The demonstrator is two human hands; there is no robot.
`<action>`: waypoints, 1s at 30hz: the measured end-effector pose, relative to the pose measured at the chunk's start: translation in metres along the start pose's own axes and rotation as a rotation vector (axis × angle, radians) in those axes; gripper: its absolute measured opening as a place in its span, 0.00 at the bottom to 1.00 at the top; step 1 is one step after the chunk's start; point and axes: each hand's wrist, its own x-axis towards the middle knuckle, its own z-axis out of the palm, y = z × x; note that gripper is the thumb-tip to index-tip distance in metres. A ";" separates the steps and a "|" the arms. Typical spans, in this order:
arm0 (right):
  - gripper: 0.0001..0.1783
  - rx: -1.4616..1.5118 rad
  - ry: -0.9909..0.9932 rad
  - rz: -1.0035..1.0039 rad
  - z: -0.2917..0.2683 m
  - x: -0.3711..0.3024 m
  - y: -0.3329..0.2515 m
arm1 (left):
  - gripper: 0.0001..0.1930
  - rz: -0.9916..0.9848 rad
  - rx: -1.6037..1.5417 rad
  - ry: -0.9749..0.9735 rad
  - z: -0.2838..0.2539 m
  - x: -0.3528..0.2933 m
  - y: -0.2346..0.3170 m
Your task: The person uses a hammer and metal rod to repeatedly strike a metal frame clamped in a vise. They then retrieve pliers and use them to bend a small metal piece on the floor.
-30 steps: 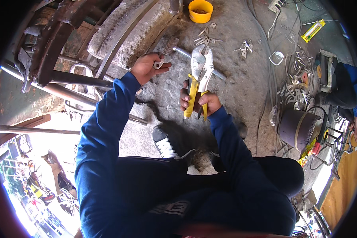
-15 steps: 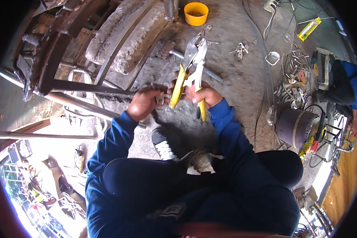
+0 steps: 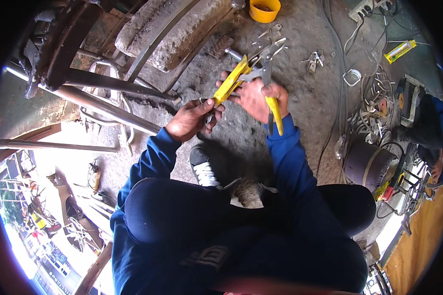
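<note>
A pair of locking pliers [image 3: 230,82] with yellow handle grips and grey metal jaws lies across both hands. The jaws point up and to the right, parted, with nothing seen between them. My right hand [image 3: 257,100] holds the pliers near the middle, its thumb by the lower yellow handle. At the end of the other handle, my left hand [image 3: 189,119] pinches with thumb and forefinger. Below that pinch a small metal piece [image 3: 208,118] shows among the left fingers, mostly hidden. Behind the pliers a metal rod [image 3: 234,53] rests on the ground, partly covered.
A yellow bowl [image 3: 264,12] stands at the far side. Small metal parts [image 3: 314,61] lie on the ground. Metal tubes [image 3: 106,109] and a concrete block [image 3: 170,42] are at left. Cables and a dark cylinder [image 3: 366,164] lie right, near another person's sleeve [image 3: 435,120].
The pliers have tilted, their jaws swinging to the right. My left hand has moved from beside the pliers onto the handle's end. The whole view has shifted slightly.
</note>
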 end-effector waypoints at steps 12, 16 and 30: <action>0.41 0.043 0.175 -0.003 -0.015 -0.011 0.013 | 0.15 0.251 0.939 0.299 -0.006 0.011 -0.019; 0.34 0.007 0.328 0.144 -0.022 -0.022 0.010 | 0.26 0.236 0.184 0.177 -0.038 0.016 0.012; 0.25 -0.527 0.234 0.668 0.013 -0.022 0.074 | 0.28 0.225 0.205 0.389 -0.064 0.045 0.037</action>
